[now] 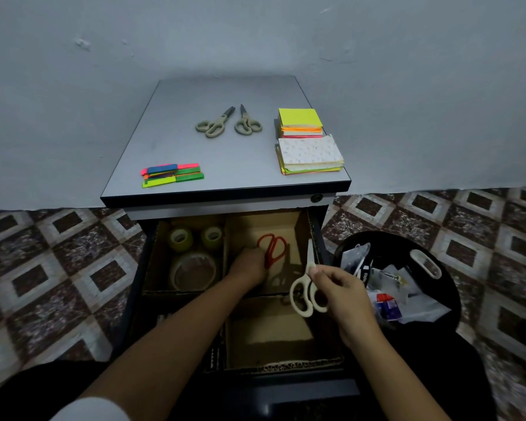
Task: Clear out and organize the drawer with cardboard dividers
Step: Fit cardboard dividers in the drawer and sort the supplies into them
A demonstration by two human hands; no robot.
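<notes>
The open drawer [312, 235] is split by cardboard dividers [224, 247] into compartments. Three tape rolls [192, 268] fill the far left compartment. Red-handled scissors [272, 249] lie in the far right compartment, and my left hand [248, 267] reaches in and grips their blades. My right hand [340, 291] holds white-handled scissors [305, 287] above the drawer's right side, blades pointing away from me. The near right compartment [271, 332] shows bare cardboard.
On the grey cabinet top [225, 147] lie two grey-green scissors [228, 123], a pile of coloured paper strips [172, 174] and two stacks of sticky notes [307, 144]. A black bin [407, 284] with paper scraps stands on the patterned floor to the right.
</notes>
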